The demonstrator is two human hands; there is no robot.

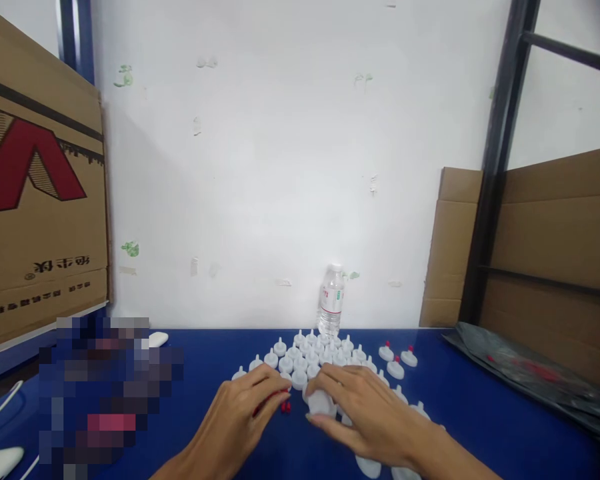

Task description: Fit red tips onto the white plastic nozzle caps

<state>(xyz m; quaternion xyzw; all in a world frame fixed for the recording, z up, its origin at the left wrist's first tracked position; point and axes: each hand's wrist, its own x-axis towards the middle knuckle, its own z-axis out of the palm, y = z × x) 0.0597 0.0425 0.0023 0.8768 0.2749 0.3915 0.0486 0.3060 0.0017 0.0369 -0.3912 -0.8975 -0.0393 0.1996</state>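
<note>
White nozzle caps (299, 380) are gathered in a cluster on the blue surface (205, 373), most of them standing with spouts up, in front of a clear bottle (331, 307). A white piece (321, 405), probably 1 of these caps, is held in the right hand (370, 410), the fingers and thumb closed around it over the near part of the cluster. The left hand (245, 407) is poised just beside, its thumb and fingers narrowly parted; red is visible between them, but whether anything is gripped cannot be told. Small red tips (286, 407) lie next to its fingertips. To the right, 3 red-tipped caps (409, 357) are set apart from the cluster. Handling judgement: the white piece is best gripped by its broad rim, with its spout left unobstructed and steadied clear of its neighbours. Any red tip is best pinched lightly and singly, since so small a part could roll or be pushed under the caps. The wrists should be kept raised, as upright caps could be toppled by a low sweep of the right forearm.
</note>
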